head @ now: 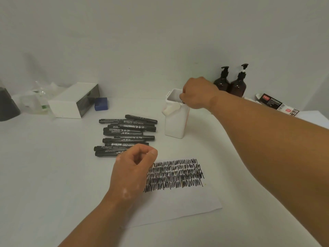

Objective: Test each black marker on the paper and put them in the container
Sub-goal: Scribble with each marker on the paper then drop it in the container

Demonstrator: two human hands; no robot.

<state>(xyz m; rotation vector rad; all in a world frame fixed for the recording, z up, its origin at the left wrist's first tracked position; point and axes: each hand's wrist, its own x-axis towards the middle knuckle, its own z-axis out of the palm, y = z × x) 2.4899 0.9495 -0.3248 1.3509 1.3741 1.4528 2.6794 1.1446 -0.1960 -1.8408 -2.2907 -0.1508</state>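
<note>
**Marker goes into the container at the back of the desk**

On the white desk (44,166), a white box (71,100) with a dark front stands far left, a small blue block (101,103) just beside it. Near the middle lies a pile of black markers (128,134), capped and flat, their long axes running left to right, roughly parallel, ranked one behind another. The left hand (132,168) hangs over the pile's near edge and the paper's upper left corner; its grip is closed, fingers curled in against the thumb, with nothing visible inside. The paper (178,202) lies in front, its upper part filled with rows of black scribbles (174,175). Behind it, right of the pile, the tall white container (175,123) stands upright. The right hand (197,93) reaches over its rim, grip curled round a black marker (183,102); only a dark sliver shows beneath the fingers, at the container's mouth, so its direction cannot be told. Two brown pump bottles (231,84) stand by the wall behind, with printed packaging (277,104) further right.
</note>
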